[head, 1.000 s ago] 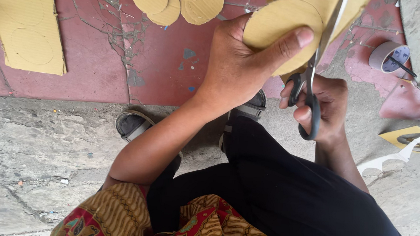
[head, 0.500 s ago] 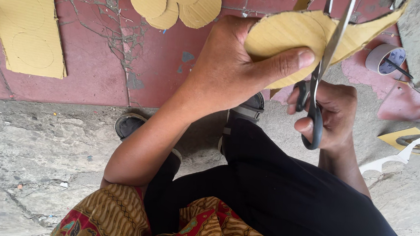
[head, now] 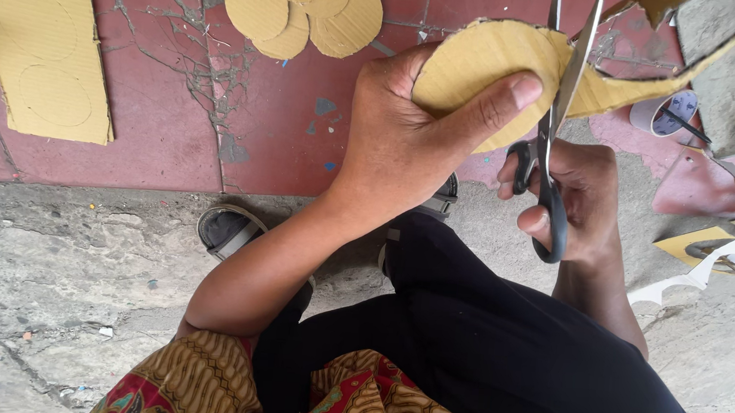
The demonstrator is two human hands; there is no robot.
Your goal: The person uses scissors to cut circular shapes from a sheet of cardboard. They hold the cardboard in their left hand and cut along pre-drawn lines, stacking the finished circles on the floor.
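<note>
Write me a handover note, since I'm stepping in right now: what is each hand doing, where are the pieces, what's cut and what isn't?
Left hand: grips the cardboard piece, thumb pressed on its rounded face.
Right hand: works the black-handled scissors, blades open and pointing up through the cardboard at the round's right edge.
Done: a pile of cut cardboard discs lies on the red floor ahead.
In progress: the current round is mostly shaped; an offcut strip still hangs from its right side.
Left: a cardboard sheet at far left carries traced circles, uncut.
Paper scraps lie at right.
</note>
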